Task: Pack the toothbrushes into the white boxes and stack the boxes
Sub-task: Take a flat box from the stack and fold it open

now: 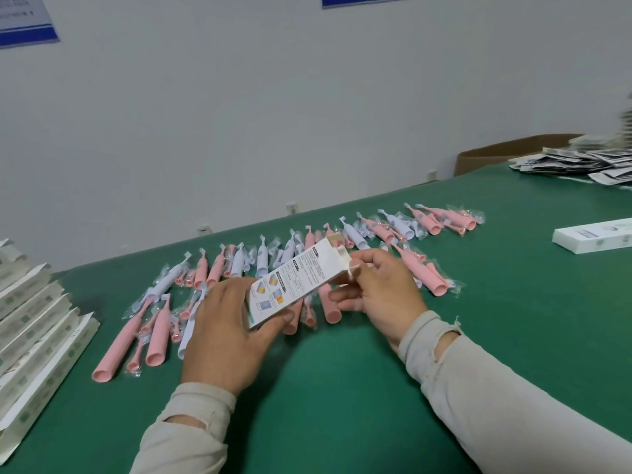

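Observation:
I hold a white printed box (294, 278) tilted above the green table (342, 388). My left hand (225, 336) grips its lower end, thumb on the printed face. My right hand (376, 289) pinches the upper end near the open flap. Several pink and pale-lilac toothbrushes (434, 285) in clear wrappers lie in a long band behind and under the box, from the left front (119, 347) to the right back (441, 220).
Several flat white boxes (37, 330) overlap in a row at the left edge. One closed white box (595, 236) lies at the right. A heap of dark printed leaflets (578, 162) and a brown carton (496, 152) sit at the far right.

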Motion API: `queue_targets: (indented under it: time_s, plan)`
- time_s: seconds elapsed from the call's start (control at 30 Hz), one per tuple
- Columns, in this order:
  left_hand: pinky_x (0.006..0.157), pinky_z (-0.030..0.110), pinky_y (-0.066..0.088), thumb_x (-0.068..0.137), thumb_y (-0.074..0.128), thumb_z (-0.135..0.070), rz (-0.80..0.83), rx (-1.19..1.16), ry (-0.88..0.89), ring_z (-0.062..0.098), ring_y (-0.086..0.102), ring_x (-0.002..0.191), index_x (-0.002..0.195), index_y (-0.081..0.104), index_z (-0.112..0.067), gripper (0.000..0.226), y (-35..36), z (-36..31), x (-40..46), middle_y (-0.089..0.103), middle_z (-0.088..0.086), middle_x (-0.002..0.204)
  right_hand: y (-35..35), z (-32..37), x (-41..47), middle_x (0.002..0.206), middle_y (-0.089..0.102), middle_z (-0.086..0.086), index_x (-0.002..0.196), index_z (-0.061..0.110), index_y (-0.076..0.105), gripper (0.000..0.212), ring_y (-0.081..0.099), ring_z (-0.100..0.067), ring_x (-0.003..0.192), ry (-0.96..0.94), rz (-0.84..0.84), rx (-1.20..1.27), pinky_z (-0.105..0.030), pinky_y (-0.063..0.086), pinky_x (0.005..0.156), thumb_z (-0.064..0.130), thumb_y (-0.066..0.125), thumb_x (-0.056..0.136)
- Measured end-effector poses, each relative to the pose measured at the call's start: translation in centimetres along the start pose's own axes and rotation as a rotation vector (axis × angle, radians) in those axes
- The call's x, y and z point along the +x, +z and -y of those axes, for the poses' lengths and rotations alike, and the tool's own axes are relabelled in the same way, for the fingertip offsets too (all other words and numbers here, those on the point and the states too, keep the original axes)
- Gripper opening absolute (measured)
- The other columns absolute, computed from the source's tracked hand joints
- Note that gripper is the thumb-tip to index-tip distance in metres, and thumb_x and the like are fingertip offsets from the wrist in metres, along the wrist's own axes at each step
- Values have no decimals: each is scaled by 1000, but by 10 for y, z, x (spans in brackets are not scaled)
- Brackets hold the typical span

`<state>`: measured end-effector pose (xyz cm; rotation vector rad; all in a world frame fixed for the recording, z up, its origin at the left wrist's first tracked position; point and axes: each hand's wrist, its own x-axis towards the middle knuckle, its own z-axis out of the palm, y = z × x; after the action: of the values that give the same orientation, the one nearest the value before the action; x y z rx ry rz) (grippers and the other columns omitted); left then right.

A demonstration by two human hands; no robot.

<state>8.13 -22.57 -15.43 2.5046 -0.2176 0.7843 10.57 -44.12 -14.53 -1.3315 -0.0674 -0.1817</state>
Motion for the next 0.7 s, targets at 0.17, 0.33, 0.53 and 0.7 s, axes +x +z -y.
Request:
queue_targets:
  time_s: [0.17,0.33,0.53,0.7]
  plan:
    - [85,28,35,74,77,-51,4,-17,11,7,42,100,118,57,-31,52,0,2,2,48,-14,112,-8,-2,4,87,69,3,93,23,73,19,61,-13,69,-93,-139,-271,-26,50,61,8,62,95]
    - [87,28,36,74,76,-52,2,-35,13,5,40,101,120,57,-32,54,2,2,1,46,-16,111,-13,2,6,87,63,6,83,27,66,31,55,3,66,-222,-178,-314,-16,47,64,-2,62,90]
    - [91,29,35,75,78,-50,-6,-45,23,0,37,102,123,56,-33,55,2,2,1,44,-19,114,-23,11,5,86,69,18,82,31,68,37,60,6,81,-355,-81,-439,-6,44,71,-1,54,91]
    - [88,27,34,75,78,-48,15,-65,25,4,40,102,116,52,-41,50,0,2,1,46,-18,113,-28,16,5,86,75,4,91,25,68,22,67,-3,76,-309,43,-329,-17,50,67,11,53,98]
